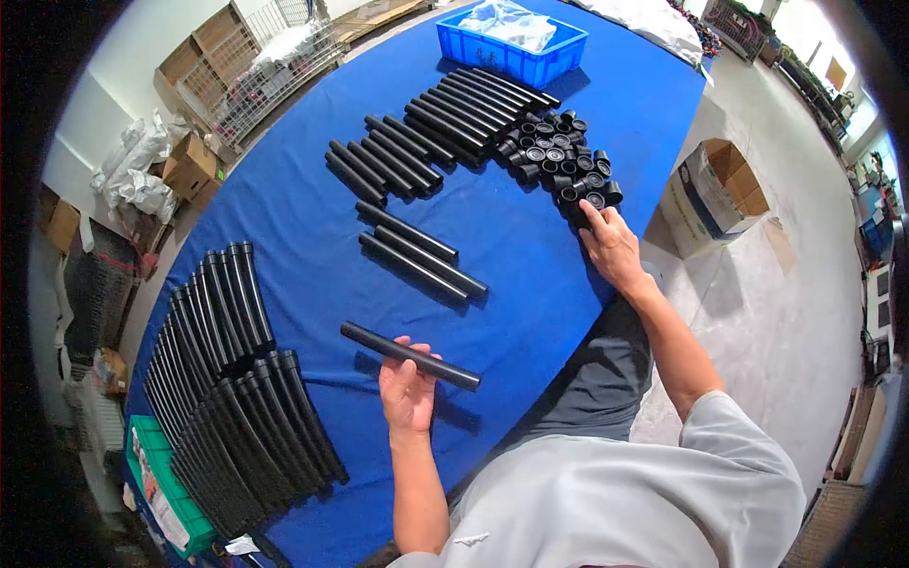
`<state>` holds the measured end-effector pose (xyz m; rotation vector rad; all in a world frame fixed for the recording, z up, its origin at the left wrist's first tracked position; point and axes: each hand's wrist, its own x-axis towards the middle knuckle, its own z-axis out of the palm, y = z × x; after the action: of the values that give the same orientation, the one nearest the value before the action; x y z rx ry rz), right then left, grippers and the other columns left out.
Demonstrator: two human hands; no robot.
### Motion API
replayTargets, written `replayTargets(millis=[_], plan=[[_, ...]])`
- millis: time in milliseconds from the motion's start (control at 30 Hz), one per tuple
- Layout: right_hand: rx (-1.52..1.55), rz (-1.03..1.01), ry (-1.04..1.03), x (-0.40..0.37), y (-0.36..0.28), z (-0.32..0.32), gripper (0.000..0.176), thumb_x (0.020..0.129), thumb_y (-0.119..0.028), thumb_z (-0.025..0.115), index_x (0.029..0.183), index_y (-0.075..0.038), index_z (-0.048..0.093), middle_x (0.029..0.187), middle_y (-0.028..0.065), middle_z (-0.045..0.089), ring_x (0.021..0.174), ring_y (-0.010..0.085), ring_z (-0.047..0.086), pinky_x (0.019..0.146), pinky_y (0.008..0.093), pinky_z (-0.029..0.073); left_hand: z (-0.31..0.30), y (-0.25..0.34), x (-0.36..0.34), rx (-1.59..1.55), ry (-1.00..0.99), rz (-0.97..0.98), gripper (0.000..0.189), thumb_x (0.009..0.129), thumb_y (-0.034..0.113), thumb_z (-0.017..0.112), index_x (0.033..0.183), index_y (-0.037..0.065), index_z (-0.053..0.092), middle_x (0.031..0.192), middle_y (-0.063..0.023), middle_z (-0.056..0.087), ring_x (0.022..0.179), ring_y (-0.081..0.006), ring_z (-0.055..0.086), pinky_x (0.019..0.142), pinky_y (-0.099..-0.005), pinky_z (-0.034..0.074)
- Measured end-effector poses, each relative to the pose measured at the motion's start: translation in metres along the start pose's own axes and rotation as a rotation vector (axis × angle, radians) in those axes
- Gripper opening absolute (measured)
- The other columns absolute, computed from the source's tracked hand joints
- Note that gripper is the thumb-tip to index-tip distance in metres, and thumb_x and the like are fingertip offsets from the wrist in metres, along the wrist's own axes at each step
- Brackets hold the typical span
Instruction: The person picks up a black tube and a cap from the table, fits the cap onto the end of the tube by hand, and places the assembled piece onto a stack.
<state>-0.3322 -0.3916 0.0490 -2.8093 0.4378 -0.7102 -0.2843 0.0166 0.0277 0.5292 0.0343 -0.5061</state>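
My left hand [408, 386] is closed around a straight black tube [445, 371], held slightly tilted above the blue cloth. At the near edge of a pile of black round caps [559, 156], my right hand [611, 241] reaches in with its fingers apart, fingertips touching or just beside a cap [595, 200]. No cap shows clearly between those fingers. Ahead of my left hand, a few loose black tubes [413, 268] lie on the cloth, with more tubes [464, 109] in rows farther off. Tubes with wider ends [256, 426] are stacked at the left.
A blue cloth [530, 312] covers the table. At its far end stands a blue crate [511, 57] with clear plastic in it; a green crate [170, 488] is at the near left. An open cardboard box [705, 208] stands on the floor to the right.
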Motion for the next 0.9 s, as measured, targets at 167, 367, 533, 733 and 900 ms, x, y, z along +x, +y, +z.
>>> replayTargets(millis=[167, 367, 533, 733, 900], plan=[[0.038, -0.109, 0.16, -0.002, -0.003, -0.006, 0.039, 0.081, -0.009, 0.076, 0.115, -0.006, 0.058, 0.106, 0.0143, 0.058, 0.097, 0.0372, 0.06, 0.084, 0.0465, 0.051, 0.003, 0.0, -0.002, 0.017, 0.022, -0.005, 0.037, 0.089, -0.003, 0.068, 0.124, 0.004, 0.058, 0.113, -0.0196, 0.069, 0.099, -0.0324, 0.071, 0.094, -0.0448, 0.059], [0.326, -0.044, 0.018, -0.006, -0.033, -0.006, 0.044, 0.082, -0.004, 0.075, 0.121, -0.003, 0.056, 0.106, 0.0186, 0.059, 0.097, 0.0393, 0.062, 0.082, 0.0444, 0.051, -0.003, -0.001, -0.001, -0.004, -0.013, -0.004, 0.032, 0.089, -0.002, 0.068, 0.119, 0.005, 0.059, 0.113, -0.0194, 0.069, 0.104, -0.035, 0.069, 0.093, -0.0473, 0.059], [0.264, -0.196, -0.084, -0.016, -0.056, 0.01, 0.062, 0.081, -0.004, 0.076, 0.138, -0.005, 0.051, 0.116, 0.0186, 0.059, 0.105, 0.0385, 0.061, 0.088, 0.0438, 0.052, -0.003, -0.001, 0.0, -0.012, -0.047, 0.002, 0.027, 0.092, 0.0, 0.066, 0.117, 0.003, 0.058, 0.114, -0.0209, 0.069, 0.104, -0.036, 0.07, 0.091, -0.0468, 0.061], [0.422, -0.266, -0.033, -0.028, -0.108, -0.027, 0.076, 0.079, -0.01, 0.08, 0.147, -0.007, 0.045, 0.133, 0.0212, 0.053, 0.111, 0.038, 0.059, 0.093, 0.0422, 0.052, -0.002, -0.003, -0.003, -0.044, -0.041, 0.014, 0.026, 0.093, 0.001, 0.066, 0.118, 0.003, 0.058, 0.114, -0.0204, 0.069, 0.106, -0.0351, 0.069, 0.094, -0.0464, 0.06], [1.189, -0.159, -0.708, -0.069, -0.163, -0.028, 0.082, 0.081, -0.013, 0.082, 0.153, -0.011, 0.043, 0.137, 0.0166, 0.052, 0.115, 0.0291, 0.057, 0.091, 0.037, 0.052, 0.021, -0.023, -0.041, -0.083, 0.171, 0.035, 0.023, 0.098, 0.015, 0.065, 0.119, 0.004, 0.063, 0.118, -0.0177, 0.069, 0.113, -0.0271, 0.067, 0.094, -0.0441, 0.06]])
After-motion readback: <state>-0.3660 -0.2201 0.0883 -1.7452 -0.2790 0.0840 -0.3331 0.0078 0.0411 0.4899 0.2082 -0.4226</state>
